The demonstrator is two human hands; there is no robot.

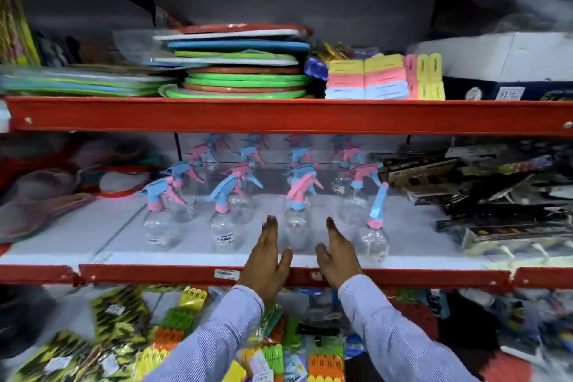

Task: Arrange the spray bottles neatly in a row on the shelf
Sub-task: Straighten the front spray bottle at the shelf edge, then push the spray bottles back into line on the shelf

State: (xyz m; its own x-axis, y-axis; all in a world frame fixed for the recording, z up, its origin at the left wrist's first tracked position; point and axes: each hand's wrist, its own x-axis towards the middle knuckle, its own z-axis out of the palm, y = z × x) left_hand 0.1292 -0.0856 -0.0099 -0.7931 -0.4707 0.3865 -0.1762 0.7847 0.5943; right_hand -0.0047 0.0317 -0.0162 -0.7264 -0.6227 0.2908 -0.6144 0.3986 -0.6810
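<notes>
Several clear spray bottles with pink and blue trigger heads stand in rows on the white middle shelf (93, 245). One front bottle (296, 226) stands between my two hands. A bottle at the front right (373, 239) has its head tilted over. My left hand (268, 260) and my right hand (336, 257) are both flat and open at the shelf's front edge, palms facing each other, either side of the middle front bottle without touching it. Neither hand holds anything.
A red shelf rail (279, 118) runs just above the bottles' heads. Dark packaged goods (496, 195) crowd the shelf's right side and soft coloured items (46, 195) lie at the left. Coloured trays (242, 71) are stacked on the upper shelf. Packets of clothes pegs (173, 326) fill the shelf below.
</notes>
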